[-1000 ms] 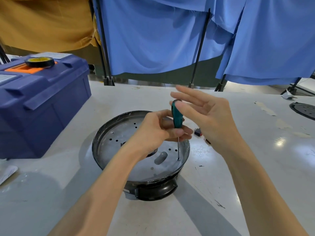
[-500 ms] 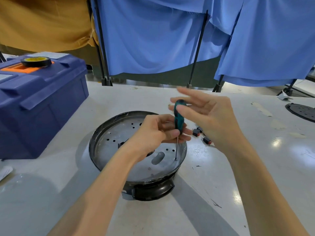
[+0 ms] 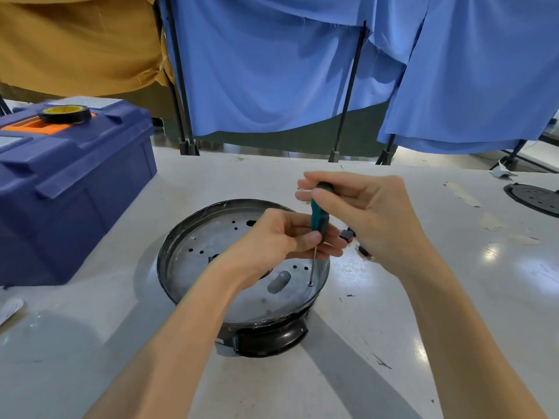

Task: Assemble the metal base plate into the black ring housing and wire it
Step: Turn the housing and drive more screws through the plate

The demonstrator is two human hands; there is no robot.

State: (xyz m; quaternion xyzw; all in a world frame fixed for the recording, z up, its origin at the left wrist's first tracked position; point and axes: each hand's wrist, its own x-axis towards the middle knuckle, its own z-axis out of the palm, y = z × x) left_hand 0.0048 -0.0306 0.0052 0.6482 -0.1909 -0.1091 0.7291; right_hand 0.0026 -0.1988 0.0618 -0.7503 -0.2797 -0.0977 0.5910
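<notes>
Perforated silver base plate [image 3: 193, 276] inside glossy black ring housing [image 3: 272, 337]

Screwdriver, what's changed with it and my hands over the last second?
The right hand, open before, has closed its fingers round the top of the green screwdriver handle. Unchanged: the left hand still pinches the lower handle, the tip stays on the screw in the metal base plate, seated in the black ring housing.
</notes>
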